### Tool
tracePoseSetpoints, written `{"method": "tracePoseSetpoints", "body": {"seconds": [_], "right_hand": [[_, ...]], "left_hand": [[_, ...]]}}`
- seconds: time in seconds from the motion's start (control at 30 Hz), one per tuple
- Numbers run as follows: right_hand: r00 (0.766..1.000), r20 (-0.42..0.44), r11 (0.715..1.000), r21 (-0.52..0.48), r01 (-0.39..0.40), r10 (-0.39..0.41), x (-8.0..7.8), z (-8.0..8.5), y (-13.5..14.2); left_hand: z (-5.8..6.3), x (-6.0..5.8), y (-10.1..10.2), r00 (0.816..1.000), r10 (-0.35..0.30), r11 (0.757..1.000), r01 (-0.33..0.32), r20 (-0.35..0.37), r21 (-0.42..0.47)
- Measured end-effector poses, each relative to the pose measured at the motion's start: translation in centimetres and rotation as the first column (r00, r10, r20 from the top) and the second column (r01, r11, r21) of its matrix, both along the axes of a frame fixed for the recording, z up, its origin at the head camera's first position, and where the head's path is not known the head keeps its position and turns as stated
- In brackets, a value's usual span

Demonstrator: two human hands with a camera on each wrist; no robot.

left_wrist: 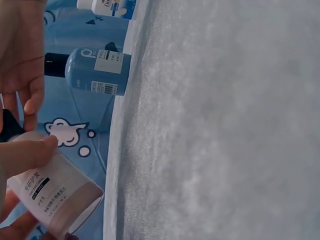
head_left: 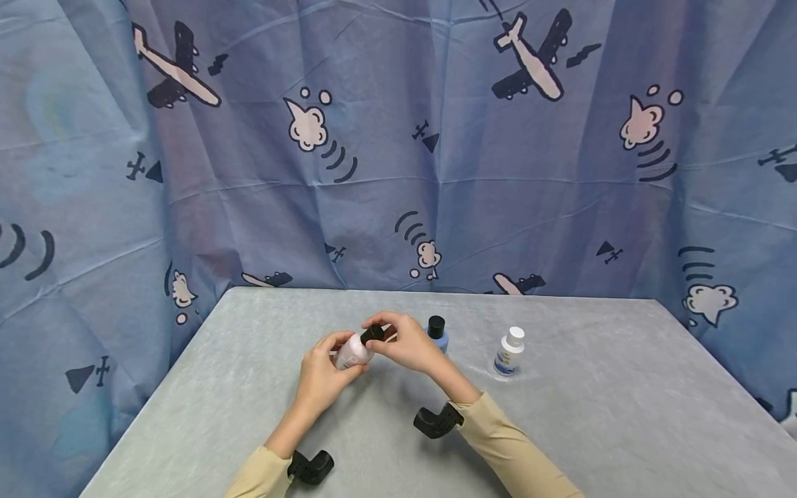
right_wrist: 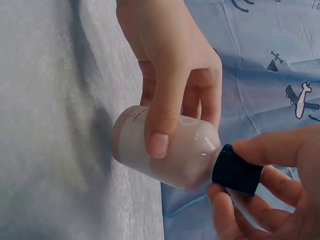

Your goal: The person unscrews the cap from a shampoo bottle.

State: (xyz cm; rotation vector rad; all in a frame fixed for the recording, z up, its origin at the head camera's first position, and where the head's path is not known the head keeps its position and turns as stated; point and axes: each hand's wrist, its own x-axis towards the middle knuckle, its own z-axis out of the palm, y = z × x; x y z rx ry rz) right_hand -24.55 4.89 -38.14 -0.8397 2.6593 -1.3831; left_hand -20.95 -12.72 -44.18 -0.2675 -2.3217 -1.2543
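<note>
A pale pink bottle (head_left: 352,353) with printed text is tilted above the table, its capped end up and to the right. My left hand (head_left: 322,374) grips its body, thumb on the near side and fingers behind, as the right wrist view shows. The fingers and thumb of my right hand (head_left: 407,344) pinch the bottle's black cap (right_wrist: 237,170), which sits on the neck. Just behind the right hand stands a blue bottle (left_wrist: 98,71) with a black cap, partly hidden in the head view. To the right of that hand is a small white bottle (head_left: 509,353) with a blue label.
A pale grey cloth-like surface covers the table (head_left: 591,387). Behind it hangs a blue curtain (head_left: 373,159) printed with planes and clouds. Each wrist wears a black camera mount, one on the left (head_left: 310,468) and one on the right (head_left: 438,421).
</note>
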Motion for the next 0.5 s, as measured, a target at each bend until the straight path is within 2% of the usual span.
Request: {"method": "tracePoseSetpoints", "body": {"seconds": [0.3,0.5], "right_hand": [[0.998,-0.028,0.998,-0.02,-0.06,0.06,-0.02,0.1,0.31],[0.995,-0.056,0.996,-0.046,-0.08,0.077,0.04,0.11,0.29]], "left_hand": [[-0.15,0.09,0.02,0.995,-0.067,0.997,0.064,0.077,0.046],[-0.28,-0.02,0.29,0.99,-0.108,0.992,0.1,0.096,0.082]]}}
